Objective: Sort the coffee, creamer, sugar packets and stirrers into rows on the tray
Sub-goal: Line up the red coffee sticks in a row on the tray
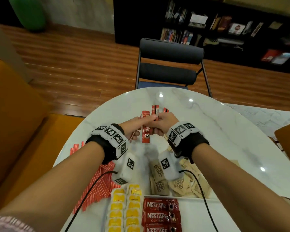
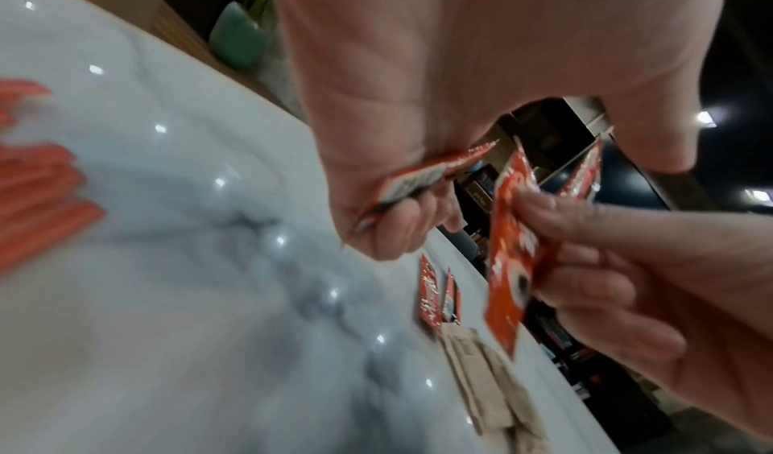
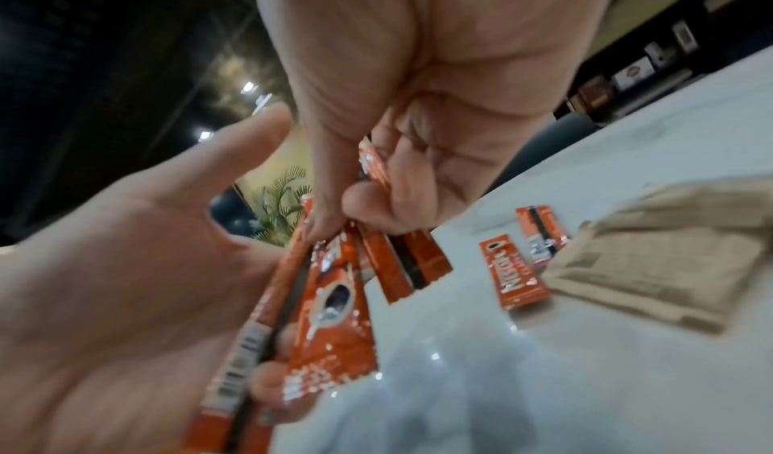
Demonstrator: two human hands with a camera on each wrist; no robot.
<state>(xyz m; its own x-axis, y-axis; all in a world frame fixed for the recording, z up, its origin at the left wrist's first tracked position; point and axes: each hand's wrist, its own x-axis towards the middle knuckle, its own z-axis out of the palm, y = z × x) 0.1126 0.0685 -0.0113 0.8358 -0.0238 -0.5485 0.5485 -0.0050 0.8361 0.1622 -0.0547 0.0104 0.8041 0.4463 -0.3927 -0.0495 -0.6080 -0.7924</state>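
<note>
Three cameras, all trained on one pair of hands.

The head view looks down from above at the white table (image 1: pixel 224 131); each wrist view peers close-up along its palm, both sharing the red coffee sachets (image 2: pixel 512 263) (image 3: pixel 330 302) pinched between the hands.

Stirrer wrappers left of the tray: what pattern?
Red and white stripes on the stirrer wrappers, clearest in the head view.

Both hands (image 2: pixel 418 130) pinch red coffee packets (image 2: pixel 510 263) above the white table (image 2: pixel 167 296).
</note>
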